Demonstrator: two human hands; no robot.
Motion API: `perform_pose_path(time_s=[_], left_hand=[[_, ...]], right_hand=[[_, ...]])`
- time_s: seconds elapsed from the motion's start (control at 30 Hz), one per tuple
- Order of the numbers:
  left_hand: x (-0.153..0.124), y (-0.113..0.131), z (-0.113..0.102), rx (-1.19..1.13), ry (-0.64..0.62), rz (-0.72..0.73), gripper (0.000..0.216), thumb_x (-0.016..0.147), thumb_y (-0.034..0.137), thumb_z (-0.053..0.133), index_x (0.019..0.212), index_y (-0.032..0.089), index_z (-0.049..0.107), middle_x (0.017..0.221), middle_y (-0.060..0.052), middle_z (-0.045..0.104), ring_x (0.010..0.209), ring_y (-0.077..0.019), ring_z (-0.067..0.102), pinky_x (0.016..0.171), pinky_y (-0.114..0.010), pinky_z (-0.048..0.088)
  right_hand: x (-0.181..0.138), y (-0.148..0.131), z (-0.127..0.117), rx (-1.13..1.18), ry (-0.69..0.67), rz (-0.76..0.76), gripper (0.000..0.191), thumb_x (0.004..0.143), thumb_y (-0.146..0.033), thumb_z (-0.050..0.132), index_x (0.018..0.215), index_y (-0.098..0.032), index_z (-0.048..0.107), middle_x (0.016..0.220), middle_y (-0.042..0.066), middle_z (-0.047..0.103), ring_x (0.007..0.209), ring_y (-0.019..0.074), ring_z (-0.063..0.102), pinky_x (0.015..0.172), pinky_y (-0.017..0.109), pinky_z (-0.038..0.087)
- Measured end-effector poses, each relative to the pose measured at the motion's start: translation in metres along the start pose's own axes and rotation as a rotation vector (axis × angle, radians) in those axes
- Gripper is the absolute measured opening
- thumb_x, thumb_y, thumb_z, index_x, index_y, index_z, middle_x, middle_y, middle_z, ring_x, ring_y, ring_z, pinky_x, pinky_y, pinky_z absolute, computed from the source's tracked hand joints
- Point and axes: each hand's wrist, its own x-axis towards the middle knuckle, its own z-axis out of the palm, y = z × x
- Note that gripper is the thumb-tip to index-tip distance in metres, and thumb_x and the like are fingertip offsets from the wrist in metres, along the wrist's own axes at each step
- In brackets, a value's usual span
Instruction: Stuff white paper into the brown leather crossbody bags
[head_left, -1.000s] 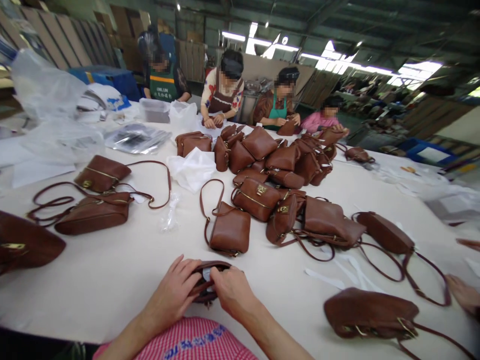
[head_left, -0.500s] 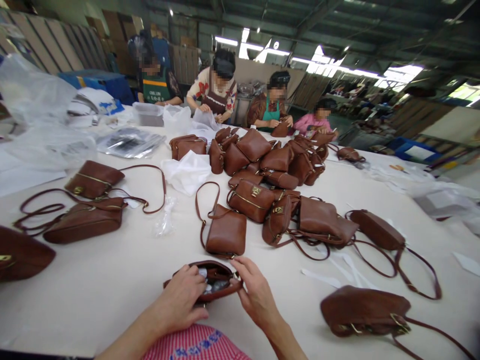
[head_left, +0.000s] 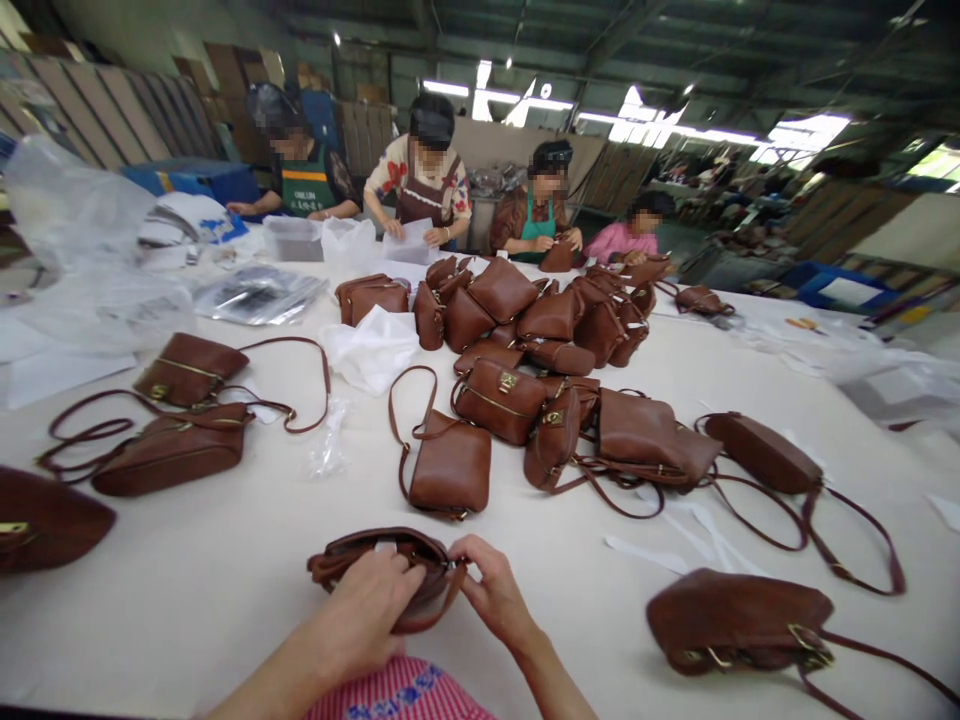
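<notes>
A small brown leather handbag (head_left: 424, 612) is held just in front of me, above the striped pink apron, with its top unzipped. My left hand (head_left: 371, 605) reaches over the near rim, its bent fingers inside the opening and their tips hidden. A bit of white material (head_left: 385, 547) shows in the bag beside those fingers. At the bag's right end, my right hand (head_left: 495, 592) pinches the corner by the zip end between thumb and fingers. Just beyond lies another brown handbag (head_left: 451, 465) with its strap looped to the left.
A heap of brown bags (head_left: 517, 310) covers the table's middle. More bags lie left, and one bag (head_left: 739, 620) at front right. White tissue (head_left: 371, 348) and clear plastic (head_left: 328, 440) lie beyond my hands. Several co-workers, one a person in a brown apron (head_left: 427, 190), work at the far side.
The open bag has shifted slightly left and tilted. My left fingers have gone deeper into it, and the grey-white contents seen before are now mostly hidden. My right hand has closed into a pinch.
</notes>
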Motion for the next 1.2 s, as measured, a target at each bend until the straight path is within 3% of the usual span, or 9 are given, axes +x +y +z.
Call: perform_pose_path(time_s=[0.07,0.13,0.23,0.33,0.53,0.67,0.8,1.0,1.2], left_hand=[[0.000,0.006,-0.003,-0.158,0.004,0.068,0.051,0.073,0.031,0.070,0.122,0.026,0.057,0.117,-0.007,0.062,0.106,-0.0273,0.058,0.091,-0.037,0.047],[0.005,0.010,-0.002,-0.231,0.032,0.048,0.028,0.084,0.028,0.058,0.112,0.025,0.062,0.109,-0.004,0.063,0.099,-0.0225,0.060,0.086,-0.032,0.049],[0.014,0.011,0.008,-0.099,0.083,-0.035,0.024,0.093,0.019,0.042,0.101,0.022,0.065,0.096,-0.006,0.064,0.091,-0.0224,0.060,0.080,-0.033,0.050],[0.020,0.010,0.022,0.064,0.055,-0.014,0.022,0.092,0.020,0.047,0.109,0.022,0.061,0.098,-0.008,0.063,0.089,-0.0251,0.059,0.076,-0.036,0.051],[0.026,0.016,0.039,0.203,0.078,-0.055,0.017,0.095,0.020,0.048,0.107,0.018,0.059,0.099,-0.010,0.064,0.090,-0.0271,0.060,0.075,-0.039,0.052],[0.028,0.015,0.041,0.158,0.110,-0.050,0.014,0.092,0.019,0.051,0.104,0.017,0.059,0.099,-0.009,0.065,0.089,-0.0259,0.062,0.077,-0.038,0.053],[0.027,0.012,0.047,0.106,0.200,-0.031,0.014,0.089,0.018,0.054,0.102,0.015,0.058,0.098,-0.009,0.066,0.089,-0.0247,0.062,0.080,-0.038,0.052],[0.024,0.008,0.053,0.084,0.305,-0.156,0.012,0.086,0.011,0.052,0.091,0.018,0.060,0.092,-0.005,0.066,0.085,-0.0243,0.060,0.075,-0.040,0.050],[0.006,-0.008,0.042,0.065,0.485,-0.206,0.012,0.088,0.013,0.052,0.080,0.018,0.058,0.086,-0.005,0.064,0.082,-0.0236,0.059,0.073,-0.038,0.050]], right_hand=[[-0.004,0.001,0.010,0.021,0.021,-0.006,0.008,0.084,-0.015,0.055,0.082,-0.021,0.060,0.080,0.001,0.063,0.077,0.0173,0.059,0.071,0.027,0.047],[-0.008,0.001,0.020,0.016,0.060,0.004,0.007,0.082,-0.015,0.055,0.081,-0.021,0.058,0.080,0.002,0.063,0.078,0.0181,0.058,0.073,0.028,0.046],[-0.011,-0.001,0.031,0.079,0.110,0.071,0.006,0.075,-0.016,0.057,0.076,-0.021,0.055,0.077,0.001,0.060,0.079,0.0195,0.056,0.073,0.030,0.045],[-0.011,-0.002,0.037,0.355,0.094,0.205,0.011,0.071,-0.020,0.061,0.074,-0.022,0.051,0.072,-0.001,0.057,0.073,0.0183,0.055,0.070,0.029,0.046],[-0.017,0.004,0.034,0.693,0.019,0.306,0.021,0.083,-0.043,0.060,0.084,-0.023,0.052,0.074,0.000,0.062,0.071,0.0194,0.061,0.066,0.030,0.050],[-0.024,0.011,0.033,0.537,0.063,0.215,0.022,0.089,-0.036,0.052,0.105,-0.023,0.060,0.098,0.007,0.069,0.094,0.0238,0.065,0.086,0.037,0.052],[-0.022,0.016,0.049,0.274,0.051,-0.070,0.060,0.071,-0.014,0.060,0.130,-0.022,0.051,0.131,0.010,0.059,0.120,0.0266,0.055,0.104,0.040,0.044],[-0.004,0.015,0.069,0.111,0.201,-0.205,0.031,0.067,-0.006,0.045,0.087,-0.022,0.061,0.082,0.003,0.066,0.076,0.0197,0.060,0.069,0.030,0.050],[-0.004,0.011,0.065,0.085,0.147,-0.102,0.033,0.075,-0.007,0.050,0.102,-0.023,0.063,0.091,0.004,0.067,0.084,0.0211,0.063,0.075,0.030,0.050]])
